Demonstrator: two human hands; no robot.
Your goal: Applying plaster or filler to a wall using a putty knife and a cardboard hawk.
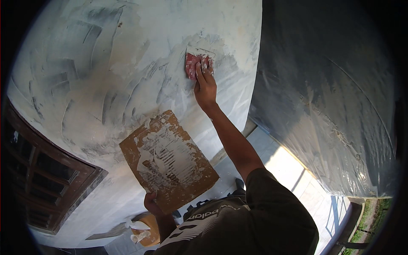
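Observation:
My right hand [205,88] is stretched up to the wall [165,25], its fingers pressed over a red putty scraper [191,63]. The scraper's putty-covered edge lies against the wall, where pale filler is smeared around it. Lower down, my left hand [151,202] grips a brown board [187,199] by its near left edge; most of those fingers are hidden beneath it. White putty [165,153] is spread in ridges over the board's upper face. The board is tilted, with its far corner close to the wall.
At the left a dark wooden window frame [80,170] is set into the wall. Plastic sheeting [323,106] hangs along the right side. Below the board, a brown box [151,225] with white plastic on it stands on the tiled floor [276,163].

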